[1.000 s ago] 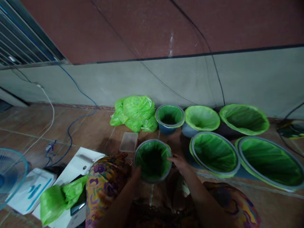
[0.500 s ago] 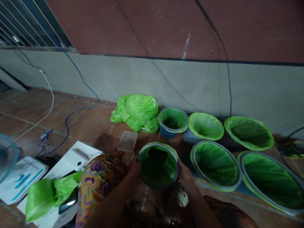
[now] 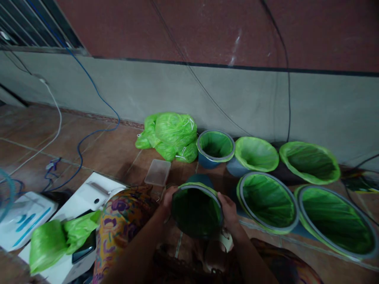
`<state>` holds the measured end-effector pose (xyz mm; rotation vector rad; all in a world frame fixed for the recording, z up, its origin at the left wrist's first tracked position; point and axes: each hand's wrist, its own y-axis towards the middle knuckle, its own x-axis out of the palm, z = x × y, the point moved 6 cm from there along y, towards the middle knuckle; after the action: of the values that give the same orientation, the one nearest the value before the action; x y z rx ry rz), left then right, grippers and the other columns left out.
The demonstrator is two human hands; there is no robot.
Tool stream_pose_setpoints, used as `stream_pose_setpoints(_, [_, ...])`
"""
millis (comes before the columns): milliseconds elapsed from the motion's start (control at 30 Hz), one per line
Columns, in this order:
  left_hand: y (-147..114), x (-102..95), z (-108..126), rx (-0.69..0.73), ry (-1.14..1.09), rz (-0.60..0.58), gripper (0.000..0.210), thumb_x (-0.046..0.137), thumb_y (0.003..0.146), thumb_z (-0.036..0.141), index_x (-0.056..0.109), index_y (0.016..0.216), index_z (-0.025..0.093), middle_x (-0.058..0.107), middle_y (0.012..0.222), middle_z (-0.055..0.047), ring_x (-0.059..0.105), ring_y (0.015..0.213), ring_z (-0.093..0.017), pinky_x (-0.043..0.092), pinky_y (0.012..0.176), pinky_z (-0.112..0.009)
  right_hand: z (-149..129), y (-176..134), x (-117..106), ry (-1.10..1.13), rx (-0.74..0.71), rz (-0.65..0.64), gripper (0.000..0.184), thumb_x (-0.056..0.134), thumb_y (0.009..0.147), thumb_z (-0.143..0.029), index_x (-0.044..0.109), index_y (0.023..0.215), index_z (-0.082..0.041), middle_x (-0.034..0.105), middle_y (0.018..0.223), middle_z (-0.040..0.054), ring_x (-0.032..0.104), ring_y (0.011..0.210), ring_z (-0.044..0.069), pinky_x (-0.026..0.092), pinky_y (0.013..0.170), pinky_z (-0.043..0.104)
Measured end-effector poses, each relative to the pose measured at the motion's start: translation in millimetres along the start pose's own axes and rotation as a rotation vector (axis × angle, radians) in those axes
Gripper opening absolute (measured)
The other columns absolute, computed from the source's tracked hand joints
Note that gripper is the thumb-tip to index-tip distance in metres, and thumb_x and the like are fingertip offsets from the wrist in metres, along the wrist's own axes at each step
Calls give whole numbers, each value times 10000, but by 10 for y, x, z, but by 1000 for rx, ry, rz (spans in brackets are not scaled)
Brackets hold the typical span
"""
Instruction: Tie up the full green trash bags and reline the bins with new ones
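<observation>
Between my hands is a small blue trash bin, lined with a green bag, its grey rim ring over the bag's edge. The bin leans with its mouth toward me, so a strip of its blue outer wall shows on the far side. My left hand grips the left side of the rim, and my right hand is closed around the right side. Nearest on the right stands another lined bin with a grey ring. The inside of the held bin is dark, and its bottom cannot be made out.
More lined bins, such as one by the wall, stand in two rows at right. Knotted green bags lie against the wall near a clear plastic container. At left are a green bag roll, a phone and a blue cable.
The held bin has tipped further toward me, showing its blue far side. Both hands have stayed on its rim. The view has shifted slightly.
</observation>
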<state>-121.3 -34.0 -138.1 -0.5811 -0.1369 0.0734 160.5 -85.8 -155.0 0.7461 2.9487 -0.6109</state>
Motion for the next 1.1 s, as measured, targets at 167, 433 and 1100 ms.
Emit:
stream_pose_setpoints(167, [98, 134, 120, 8, 37, -8, 183, 734, 570, 278, 713, 694, 144, 648, 603, -4, 547, 549, -114, 414, 551, -230, -19, 17, 48, -64, -44, 66, 375, 668, 624, -501, 676, 747, -147, 679, 704, 61, 601, 673, 200, 451, 672, 309])
stream_pose_setpoints(433, [208, 192, 142, -14, 90, -2, 200, 706, 601, 227, 734, 782, 147, 665, 636, -11, 550, 573, -118, 426, 588, -251, -158, 20, 31, -160, -90, 14, 418, 591, 712, -563, 681, 782, -161, 694, 758, 65, 612, 715, 206, 458, 717, 323])
stream_pose_setpoints(1100, [107, 846, 315, 17, 79, -447, 350, 706, 564, 142, 713, 912, 111, 647, 678, 0, 535, 595, -88, 393, 621, -221, -580, -41, 569, -282, -264, -329, 284, 642, 736, -414, 696, 936, -219, 730, 895, 60, 658, 864, 225, 478, 836, 350])
